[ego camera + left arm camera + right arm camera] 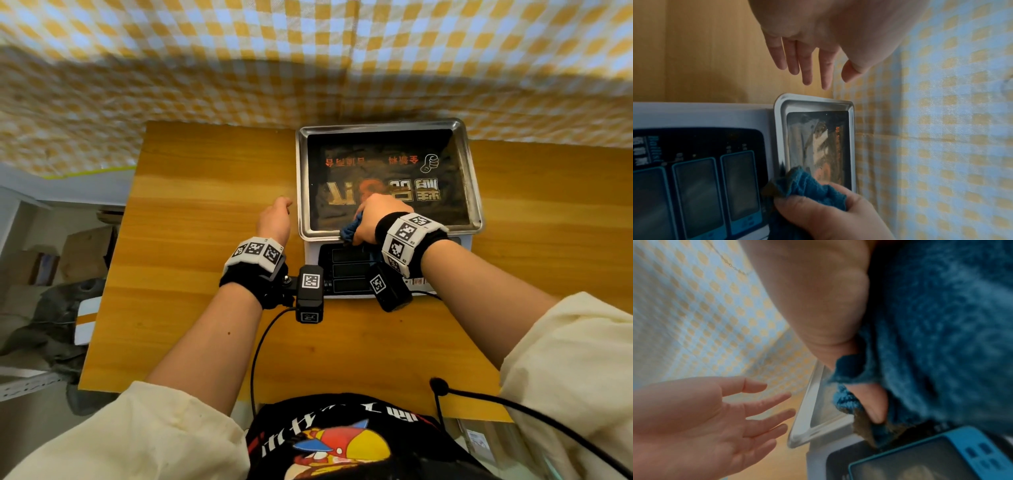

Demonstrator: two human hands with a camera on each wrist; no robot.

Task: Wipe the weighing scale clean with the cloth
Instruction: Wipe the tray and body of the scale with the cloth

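One white electronic weighing scale (387, 240) stands on the far right part of one orange-brown wooden table (205, 274). It carries one rectangular stainless-steel weighing pan (303, 192) on top and one dark display panel (346, 270) on its near face, where three rectangular display windows with blue borders show in the left wrist view. One crumpled blue terry cloth (350, 230) is bunched at the near left corner of the pan. Two bare hands are in view: one left hand (274, 221) and one right hand (378, 214). Each wrist wears one black band with white square markers, two bands altogether. One yellow-and-white checked fabric (308, 51) hangs along the far side.
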